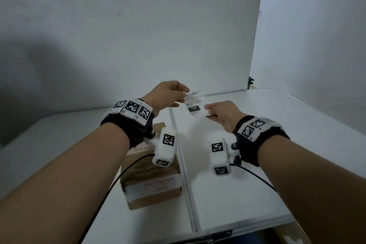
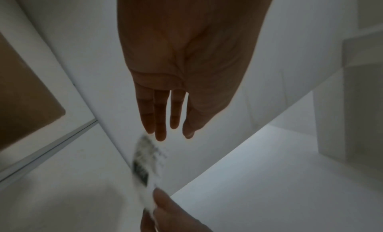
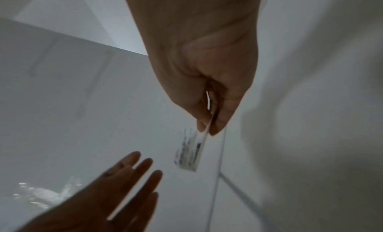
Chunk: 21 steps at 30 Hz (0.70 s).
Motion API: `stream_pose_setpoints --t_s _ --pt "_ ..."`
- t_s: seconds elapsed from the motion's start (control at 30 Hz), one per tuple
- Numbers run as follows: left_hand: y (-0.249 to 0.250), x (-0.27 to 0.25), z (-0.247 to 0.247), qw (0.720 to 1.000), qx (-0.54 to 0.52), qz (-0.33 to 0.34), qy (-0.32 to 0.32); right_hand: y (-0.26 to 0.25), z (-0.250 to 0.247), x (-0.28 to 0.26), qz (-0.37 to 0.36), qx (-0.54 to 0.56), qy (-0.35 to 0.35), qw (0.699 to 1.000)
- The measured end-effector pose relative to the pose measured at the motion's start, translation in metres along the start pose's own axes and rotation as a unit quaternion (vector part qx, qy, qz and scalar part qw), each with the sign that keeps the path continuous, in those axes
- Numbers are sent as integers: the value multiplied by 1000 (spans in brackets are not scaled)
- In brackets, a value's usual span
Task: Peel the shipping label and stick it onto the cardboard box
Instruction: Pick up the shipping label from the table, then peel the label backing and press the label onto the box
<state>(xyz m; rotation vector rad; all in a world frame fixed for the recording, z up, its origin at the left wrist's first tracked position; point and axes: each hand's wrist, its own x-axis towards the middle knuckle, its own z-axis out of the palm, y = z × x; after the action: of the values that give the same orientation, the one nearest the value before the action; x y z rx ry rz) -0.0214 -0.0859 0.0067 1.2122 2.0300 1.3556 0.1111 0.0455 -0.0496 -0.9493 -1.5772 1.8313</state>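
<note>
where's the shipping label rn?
Head view: shipping label is in the air at centre, pinched by the right hand, beyond the cardboard box.

The shipping label [image 1: 195, 103] was motion-blurred, its print unreadable. The left forearm and wrist camera hid much of the cardboard box [image 1: 152, 188]. The right hand [image 2: 165, 214] was cut off by the left-wrist view's lower edge.

A lab-style recording station is indicated: white folding table [image 1: 247, 164], plain white backdrop board [image 1: 158, 35], fiducial-marked wrist cameras [image 1: 219, 156].
</note>
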Motion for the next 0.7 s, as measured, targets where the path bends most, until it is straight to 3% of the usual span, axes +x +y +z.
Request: stream_pose_setpoints --t_s 0.1,0.27,0.5,0.7 --pt "-10 -6 -19 995 -81 -20 52 -20 29 -11 -50 76 -12 996" --pt "-28 -24 -44 970 -186 -54 148 -34 73 -23 -91 72 -66 991" --pt "-42 -62 -51 956 -260 -84 101 -25 102 -29 -133 18 -72 988" --pt "-59 -81 -53 955 -258 -77 127 -7 115 -38 -154 -37 -72 985"
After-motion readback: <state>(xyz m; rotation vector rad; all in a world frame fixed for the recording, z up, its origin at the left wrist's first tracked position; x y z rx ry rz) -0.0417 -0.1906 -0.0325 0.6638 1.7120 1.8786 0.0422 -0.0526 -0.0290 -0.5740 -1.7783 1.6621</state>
